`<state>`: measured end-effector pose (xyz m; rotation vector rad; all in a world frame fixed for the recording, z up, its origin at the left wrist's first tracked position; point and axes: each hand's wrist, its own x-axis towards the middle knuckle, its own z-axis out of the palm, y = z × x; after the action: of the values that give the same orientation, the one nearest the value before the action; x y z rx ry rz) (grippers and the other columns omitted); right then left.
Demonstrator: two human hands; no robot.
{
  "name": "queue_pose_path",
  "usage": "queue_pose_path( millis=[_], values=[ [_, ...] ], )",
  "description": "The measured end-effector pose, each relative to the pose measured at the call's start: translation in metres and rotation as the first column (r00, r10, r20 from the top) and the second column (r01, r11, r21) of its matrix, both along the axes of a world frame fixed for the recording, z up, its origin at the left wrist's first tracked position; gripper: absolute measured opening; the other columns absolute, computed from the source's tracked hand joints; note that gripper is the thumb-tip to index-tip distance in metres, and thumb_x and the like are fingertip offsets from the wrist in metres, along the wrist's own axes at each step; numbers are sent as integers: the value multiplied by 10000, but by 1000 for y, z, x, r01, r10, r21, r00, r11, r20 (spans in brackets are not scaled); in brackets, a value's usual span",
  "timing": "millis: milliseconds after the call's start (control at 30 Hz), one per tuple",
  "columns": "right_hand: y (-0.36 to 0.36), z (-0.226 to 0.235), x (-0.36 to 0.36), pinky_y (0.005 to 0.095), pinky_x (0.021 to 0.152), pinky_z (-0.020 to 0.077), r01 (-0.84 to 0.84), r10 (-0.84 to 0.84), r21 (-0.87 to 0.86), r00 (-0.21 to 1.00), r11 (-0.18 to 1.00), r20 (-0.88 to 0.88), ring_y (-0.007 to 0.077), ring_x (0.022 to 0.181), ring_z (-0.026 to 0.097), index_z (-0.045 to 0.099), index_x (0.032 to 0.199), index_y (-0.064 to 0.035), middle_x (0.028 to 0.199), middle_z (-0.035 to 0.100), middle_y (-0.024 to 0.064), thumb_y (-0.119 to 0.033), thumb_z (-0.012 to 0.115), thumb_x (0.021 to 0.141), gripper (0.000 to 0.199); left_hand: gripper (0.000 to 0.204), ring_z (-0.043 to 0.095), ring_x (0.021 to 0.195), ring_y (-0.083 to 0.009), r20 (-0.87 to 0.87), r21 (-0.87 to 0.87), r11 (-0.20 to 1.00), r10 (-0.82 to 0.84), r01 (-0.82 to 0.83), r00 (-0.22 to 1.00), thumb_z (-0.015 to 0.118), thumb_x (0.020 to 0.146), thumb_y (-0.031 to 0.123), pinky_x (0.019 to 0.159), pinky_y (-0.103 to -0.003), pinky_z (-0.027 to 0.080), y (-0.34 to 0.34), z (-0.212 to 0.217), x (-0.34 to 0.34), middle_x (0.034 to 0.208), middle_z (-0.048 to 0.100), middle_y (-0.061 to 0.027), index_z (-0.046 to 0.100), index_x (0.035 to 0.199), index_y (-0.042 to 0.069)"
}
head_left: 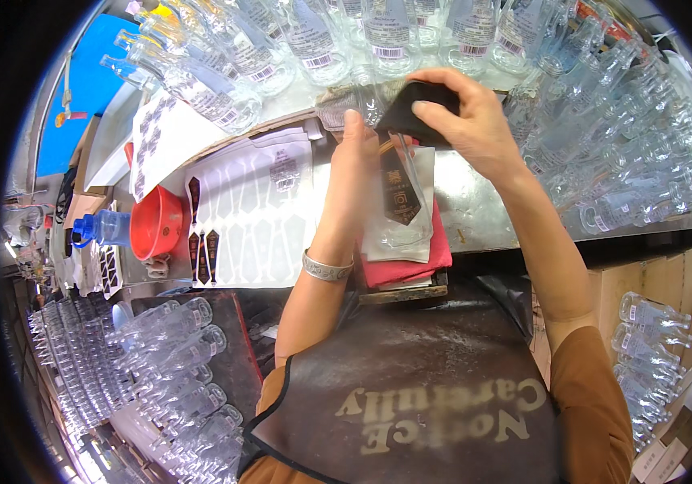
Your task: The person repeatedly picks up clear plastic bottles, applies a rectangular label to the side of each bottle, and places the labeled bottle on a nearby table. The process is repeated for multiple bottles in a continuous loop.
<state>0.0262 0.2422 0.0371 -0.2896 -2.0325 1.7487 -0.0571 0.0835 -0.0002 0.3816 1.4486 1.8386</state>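
Looking down from the head camera, we take the red cloth pad (410,262) at the near edge of the metal counter (475,206) as our landmark. A clear glass bottle (402,189) lies flat on that pad, its long axis running away from us, neck toward the far side and base toward us; a dark label (402,194) with a pointed lower end sits lengthwise on it. Our left hand (354,173) rests at the pad's left side, fingers extended upward along the bottle's left flank and touching it, a silver bracelet (326,269) on the wrist. Our right hand (467,121) is beyond the pad's far end, clenched around a dark cloth (418,109) pressed at the bottle's neck end. Left of the pad lies a white backing sheet (257,214) with a few dark labels left on it, and further left a red bowl (155,222) and a blue-capped bottle (100,227). Beyond the pad, rows of clear labelled bottles (362,36) lie packed together.
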Motion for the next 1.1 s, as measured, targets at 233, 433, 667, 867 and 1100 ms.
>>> queue_pose_path(
  millis=[233, 433, 667, 867, 1100],
  values=[
    [0, 8, -24, 333, 742, 543, 66, -25, 345, 992, 936, -123, 194, 789, 674, 676, 1144, -14, 991, 711, 117, -127, 644, 853, 314, 733, 627, 1074, -203, 71, 1, 997, 74, -74, 995, 262, 1055, 609, 957, -334, 491, -9, -13, -4, 1205, 650, -170, 519, 1318, -24],
    [1, 20, -29, 369, 782, 540, 110, 15, 558, 977, 822, -215, 302, 861, 684, 672, 1108, -15, 997, 696, 172, -88, 627, 832, 289, 738, 573, 1221, -284, -18, -52, 971, 233, -234, 972, 420, 1035, 582, 1003, -380, 464, -17, 2, 9, 1308, 584, -195, 484, 1378, -68],
    [-15, 32, -25, 363, 819, 533, 194, 120, 769, 936, 609, -331, 286, 895, 639, 679, 1030, -53, 964, 681, 92, 5, 680, 786, 251, 696, 587, 1222, -245, -194, -81, 971, 207, -226, 959, 384, 1056, 544, 1039, -386, 445, -32, 6, 12, 1351, 582, -170, 463, 1408, -51],
    [-53, 30, 53, 376, 820, 545, -415, 508, 663, 859, 624, 60, 265, 887, 641, 692, 1002, -74, 949, 686, 76, -10, 705, 731, 279, 647, 581, 1249, -282, -337, -79, 957, 237, -278, 911, 439, 1054, 478, 1063, -406, 441, -62, -2, 8, 1371, 573, -196, 451, 1417, -59],
    [-4, 11, 2, 344, 807, 546, 57, 104, 594, 967, 802, -234, 259, 849, 680, 685, 1007, -26, 1001, 692, 107, -37, 668, 812, 196, 539, 533, 1298, -245, -459, -30, 987, 129, -160, 879, 554, 1024, 188, 1078, -365, 419, -55, 2, 22, 1435, 503, -172, 384, 1482, -41]
  ],
)
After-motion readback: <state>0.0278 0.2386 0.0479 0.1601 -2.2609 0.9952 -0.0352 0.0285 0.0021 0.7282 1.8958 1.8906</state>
